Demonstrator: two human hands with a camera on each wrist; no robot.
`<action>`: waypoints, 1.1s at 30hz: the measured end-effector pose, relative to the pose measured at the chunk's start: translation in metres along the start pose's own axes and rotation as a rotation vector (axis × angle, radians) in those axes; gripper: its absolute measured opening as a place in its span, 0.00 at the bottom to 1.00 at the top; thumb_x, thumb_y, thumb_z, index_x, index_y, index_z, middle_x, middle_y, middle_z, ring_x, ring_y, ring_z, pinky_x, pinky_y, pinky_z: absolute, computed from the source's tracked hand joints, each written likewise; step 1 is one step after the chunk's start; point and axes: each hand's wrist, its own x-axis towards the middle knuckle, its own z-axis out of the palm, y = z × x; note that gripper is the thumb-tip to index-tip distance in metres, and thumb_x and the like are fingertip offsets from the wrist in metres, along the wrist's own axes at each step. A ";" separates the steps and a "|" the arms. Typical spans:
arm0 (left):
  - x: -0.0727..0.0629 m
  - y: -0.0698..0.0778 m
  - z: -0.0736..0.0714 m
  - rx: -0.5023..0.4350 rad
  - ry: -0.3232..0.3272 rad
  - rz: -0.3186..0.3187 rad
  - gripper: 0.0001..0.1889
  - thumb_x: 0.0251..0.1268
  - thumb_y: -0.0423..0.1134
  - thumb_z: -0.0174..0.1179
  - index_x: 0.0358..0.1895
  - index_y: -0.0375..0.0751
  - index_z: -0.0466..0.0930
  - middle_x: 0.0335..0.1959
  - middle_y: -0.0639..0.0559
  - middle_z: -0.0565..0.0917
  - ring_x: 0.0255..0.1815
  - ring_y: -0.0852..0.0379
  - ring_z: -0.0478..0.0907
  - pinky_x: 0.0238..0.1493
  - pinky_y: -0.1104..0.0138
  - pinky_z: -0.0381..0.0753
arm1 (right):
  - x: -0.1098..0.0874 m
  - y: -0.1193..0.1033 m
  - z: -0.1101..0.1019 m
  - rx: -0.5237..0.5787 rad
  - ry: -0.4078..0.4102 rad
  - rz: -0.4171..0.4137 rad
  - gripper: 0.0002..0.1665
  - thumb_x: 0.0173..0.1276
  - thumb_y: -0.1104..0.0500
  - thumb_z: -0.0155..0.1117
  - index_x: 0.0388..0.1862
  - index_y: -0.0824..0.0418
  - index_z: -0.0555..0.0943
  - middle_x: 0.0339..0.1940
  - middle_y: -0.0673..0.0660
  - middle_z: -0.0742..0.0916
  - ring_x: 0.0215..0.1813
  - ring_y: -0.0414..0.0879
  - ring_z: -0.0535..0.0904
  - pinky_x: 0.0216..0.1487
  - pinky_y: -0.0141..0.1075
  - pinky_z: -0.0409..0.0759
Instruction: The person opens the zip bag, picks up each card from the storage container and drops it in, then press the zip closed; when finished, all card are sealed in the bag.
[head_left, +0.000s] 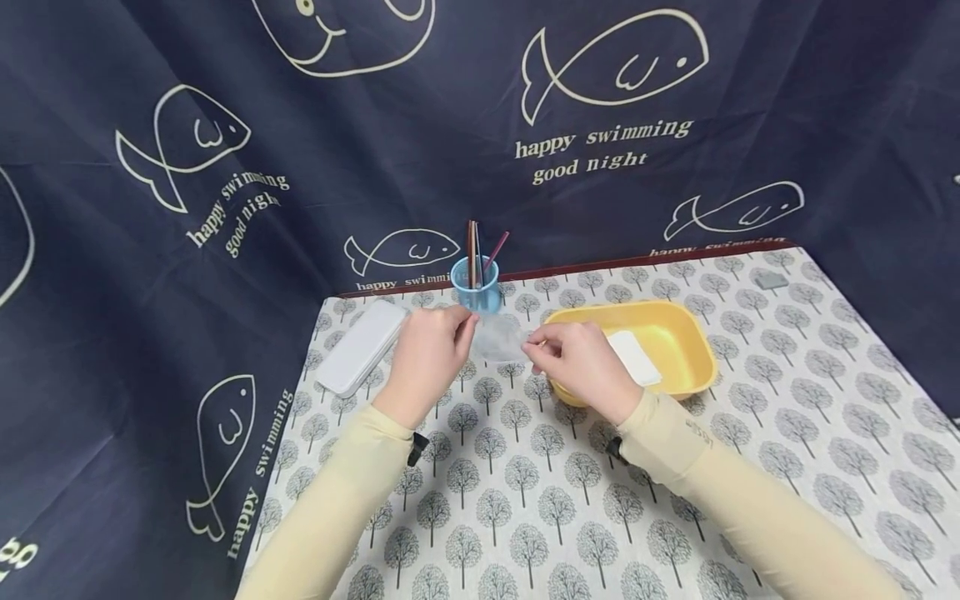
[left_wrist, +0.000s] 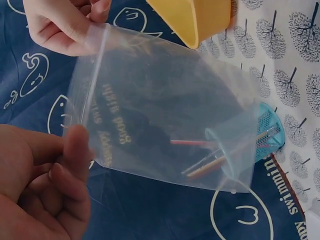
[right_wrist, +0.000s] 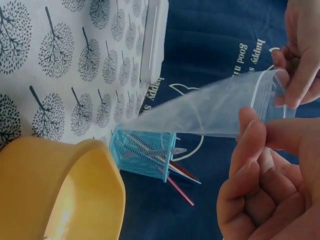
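A clear zip-lock bag (left_wrist: pixel 165 105) hangs flat between my two hands above the table, and nothing shows inside it. Its zip edge is uppermost. My left hand (head_left: pixel 431 354) pinches one top corner between thumb and finger. The other top corner is pinched by my right hand (head_left: pixel 573 358), close to the left rim of a yellow bin (head_left: pixel 686 354). Through the film, in the left wrist view, I see a blue mesh pen cup (left_wrist: pixel 270 132) holding several pencils.
A white pencil case (head_left: pixel 362 348) lies left of my left hand. Inside the yellow bin is a white flat item (head_left: pixel 633 358). A small grey object (head_left: pixel 770 280) sits at the table's far right. Behind the patterned tablecloth (head_left: pixel 487 500) hangs a dark blue fish-print curtain (head_left: pixel 450 150).
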 end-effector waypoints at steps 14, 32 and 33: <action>0.005 -0.002 -0.007 0.044 -0.013 0.033 0.13 0.72 0.31 0.63 0.25 0.39 0.83 0.14 0.53 0.77 0.15 0.58 0.71 0.20 0.64 0.74 | 0.002 -0.004 0.000 0.066 -0.068 0.031 0.08 0.75 0.57 0.67 0.43 0.59 0.90 0.22 0.40 0.86 0.21 0.40 0.78 0.39 0.41 0.83; 0.008 -0.010 -0.007 0.137 -0.057 0.040 0.13 0.72 0.33 0.64 0.24 0.40 0.84 0.14 0.55 0.76 0.15 0.57 0.71 0.21 0.62 0.75 | 0.001 -0.005 0.002 0.116 -0.116 0.050 0.08 0.78 0.56 0.65 0.43 0.57 0.89 0.24 0.45 0.88 0.21 0.39 0.80 0.35 0.40 0.82; 0.009 -0.010 -0.007 0.139 -0.060 0.037 0.13 0.71 0.33 0.65 0.24 0.40 0.84 0.14 0.55 0.76 0.15 0.58 0.71 0.21 0.62 0.75 | 0.002 -0.005 0.003 0.117 -0.121 0.051 0.09 0.78 0.56 0.64 0.43 0.57 0.89 0.24 0.45 0.89 0.21 0.39 0.81 0.36 0.39 0.82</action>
